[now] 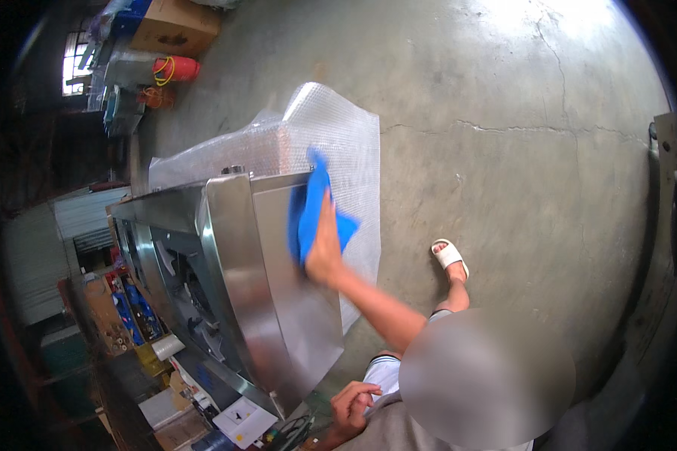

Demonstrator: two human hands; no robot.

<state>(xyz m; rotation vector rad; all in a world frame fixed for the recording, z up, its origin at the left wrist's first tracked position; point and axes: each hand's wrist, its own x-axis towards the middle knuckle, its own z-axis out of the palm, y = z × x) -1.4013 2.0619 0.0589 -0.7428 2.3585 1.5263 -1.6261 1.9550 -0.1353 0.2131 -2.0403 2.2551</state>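
Note:
My right hand (324,255) is wrapped around a blue cloth (317,214), slightly smeared by motion. The cloth is pressed against the flat side panel (289,248) of a large stainless steel housing, near its upper edge. My left hand (351,406) hangs low in front of my body, fingers loosely curled, with nothing seen in it. The housing's front (241,278) has dark openings with metal parts inside. Behind and partly under it spreads a clear sheet of bubble wrap (331,128).
At lower left, a shelf holds a white box (244,422) and a parts box with blue items (135,304). Far left stand a red gas cylinder (179,68) and a cardboard carton (174,28). Cracked concrete floor (496,173) lies to the right, with my sandalled foot (450,255) on it.

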